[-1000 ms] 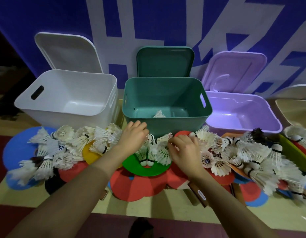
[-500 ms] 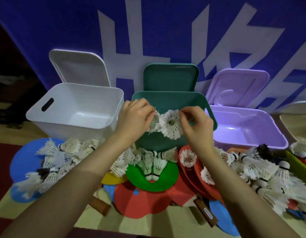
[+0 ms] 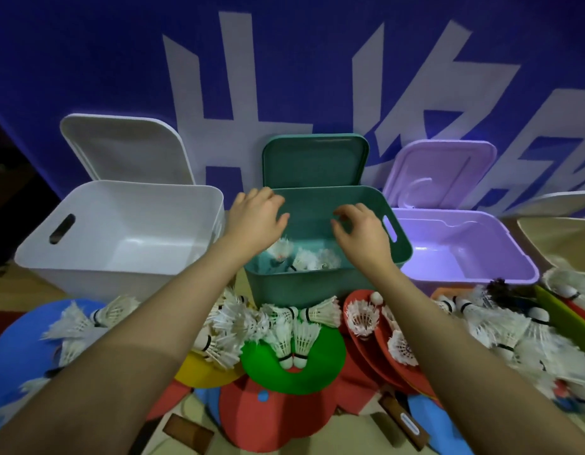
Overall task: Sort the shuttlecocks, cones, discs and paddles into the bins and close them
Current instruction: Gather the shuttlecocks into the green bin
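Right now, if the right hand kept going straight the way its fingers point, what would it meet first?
Probably the shuttlecocks lying in the green bin: the right hand hovers over it with fingers curled downward, though depth is unclear.

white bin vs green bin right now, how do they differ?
Colour: the white bin is white, the green bin teal green.
Contents: the white bin shows only a bare floor; the green bin holds several shuttlecocks.
Hands: the left hand and right hand hang over the green bin, none over the white bin.
Shared: both stand open, lids raised behind them.
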Motion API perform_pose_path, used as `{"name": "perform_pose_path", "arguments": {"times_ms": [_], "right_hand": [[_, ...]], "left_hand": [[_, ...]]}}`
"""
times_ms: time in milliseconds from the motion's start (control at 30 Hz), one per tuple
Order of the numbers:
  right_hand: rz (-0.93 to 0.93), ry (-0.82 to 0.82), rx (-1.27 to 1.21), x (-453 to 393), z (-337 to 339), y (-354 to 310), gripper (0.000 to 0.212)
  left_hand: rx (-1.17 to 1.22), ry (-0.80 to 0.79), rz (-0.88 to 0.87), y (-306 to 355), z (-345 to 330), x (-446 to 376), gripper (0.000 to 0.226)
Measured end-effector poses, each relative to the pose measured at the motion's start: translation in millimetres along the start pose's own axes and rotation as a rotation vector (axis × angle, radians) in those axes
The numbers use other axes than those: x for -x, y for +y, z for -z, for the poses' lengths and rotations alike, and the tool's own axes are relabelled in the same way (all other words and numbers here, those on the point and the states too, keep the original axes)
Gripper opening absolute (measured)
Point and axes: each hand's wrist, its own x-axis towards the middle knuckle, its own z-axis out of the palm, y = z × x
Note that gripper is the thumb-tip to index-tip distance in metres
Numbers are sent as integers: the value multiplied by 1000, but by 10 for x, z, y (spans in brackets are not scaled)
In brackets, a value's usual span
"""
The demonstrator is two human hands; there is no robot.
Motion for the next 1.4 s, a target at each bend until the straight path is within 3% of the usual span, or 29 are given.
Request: {"name": "perform_pose_path", "arguments": {"times_ms": [200, 333, 400, 533, 667, 800, 1000, 1200, 1400], "right_hand": [[252, -64, -88, 490, 109, -126, 20], [313, -255, -110, 894, -94, -181, 22], [309, -369, -69, 1056, -291, -152, 25], [246, -506, 37, 1272, -631, -150, 43], [235, -593, 51, 1354, -858, -273, 68], [239, -499, 22, 1361, -1030, -343, 51], [269, -330, -46, 1373, -1095, -289, 20], [333, -147, -140, 1342, -766, -345, 27], [333, 45, -223, 1084, -403, -541, 30]], "left_hand": [[110, -34, -64, -14, 221, 514, 37], [161, -65, 8, -121, 152, 1067, 33], [142, -127, 43, -175, 0, 1322, 42], [75, -232, 84, -247, -267, 1663, 72], [92, -214, 87, -282, -464, 1789, 68], [128, -35, 107, -307, -539, 1764, 32], [244, 191, 76, -409, -481, 1765, 24], [284, 435, -57, -373, -36, 1512, 16], [307, 501, -103, -289, 239, 1063, 18]]}}
